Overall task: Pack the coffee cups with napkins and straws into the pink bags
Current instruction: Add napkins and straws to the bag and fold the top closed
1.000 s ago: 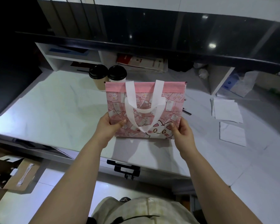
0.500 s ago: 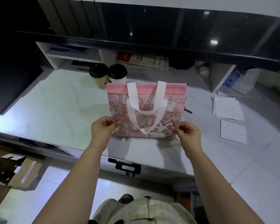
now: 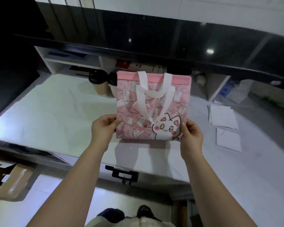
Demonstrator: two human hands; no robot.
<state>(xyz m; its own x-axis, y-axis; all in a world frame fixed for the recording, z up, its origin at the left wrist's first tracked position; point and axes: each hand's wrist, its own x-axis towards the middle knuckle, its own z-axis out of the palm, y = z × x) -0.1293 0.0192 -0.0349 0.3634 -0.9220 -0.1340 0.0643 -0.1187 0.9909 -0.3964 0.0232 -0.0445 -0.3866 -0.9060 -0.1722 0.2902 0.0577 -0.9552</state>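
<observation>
Pale marble counter (image 3: 47, 120) seen from the head view, under a glossy black ledge (image 3: 154, 51), with white cubby shelves (image 3: 69, 59) along the back.

Holds the pink bag (image 3: 133, 102) upright over the middle of the counter, flat and closed, cat print facing the camera, pink band along the top. Lets the white handles (image 3: 154, 94) hang down across the front. Cannot tell whether the bottom edge touches the marble.

Pinches the bag's lower left edge with the left hand (image 3: 103, 128), thumb in front and fingers curled behind. Grips the lower right corner with the right hand (image 3: 191, 135) the same way, thumb on the print beside the cat.

Leaves two coffee cups with black lids standing at the back of the counter, touching side by side: the brown cup (image 3: 98, 82) in plain sight, the second cup (image 3: 112, 81) half hidden behind the bag's upper left corner.

Shows white paper sheets (image 3: 223, 117) lying flat on the counter to the right, well apart from the bag. Shows a black clamp (image 3: 121, 173) at the near counter edge and a cardboard box (image 3: 15, 182) on the floor at the left.
</observation>
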